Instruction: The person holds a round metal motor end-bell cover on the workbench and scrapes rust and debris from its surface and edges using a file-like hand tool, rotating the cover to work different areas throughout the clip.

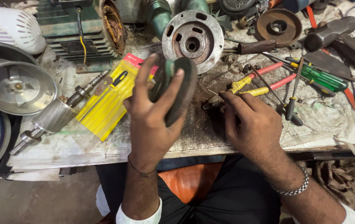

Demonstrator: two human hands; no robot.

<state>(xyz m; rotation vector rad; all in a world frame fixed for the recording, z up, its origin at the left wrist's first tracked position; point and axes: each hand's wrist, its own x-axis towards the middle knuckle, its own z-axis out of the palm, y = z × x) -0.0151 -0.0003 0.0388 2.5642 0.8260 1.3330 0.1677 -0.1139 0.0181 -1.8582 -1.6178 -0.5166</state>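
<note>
The left hand [150,118] has its grip closed on a dark green round motor cover [176,85], held upright above the table [210,132]. Just right of it, the right hand [250,124] pinches something small, too hidden to tell, near yellow-handled pliers [254,83]. A yellow packet [107,103] lies left.

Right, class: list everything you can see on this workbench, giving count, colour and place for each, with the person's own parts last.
Dark round cover: one, green-black, held up at centre.
Yellow packet: one, yellow with red top, left of centre.
Rotor shaft: one, silver, left.
Metal end plate: one, grey, top centre.
Fan housing: one, silver, far left.
Pliers: one pair, red and yellow handles, right of centre.
Green screwdrivers: two, right.
Hammer: one, grey, top right.
Left hand: gripping the cover.
Right hand: resting on the bench by the pliers.
</note>
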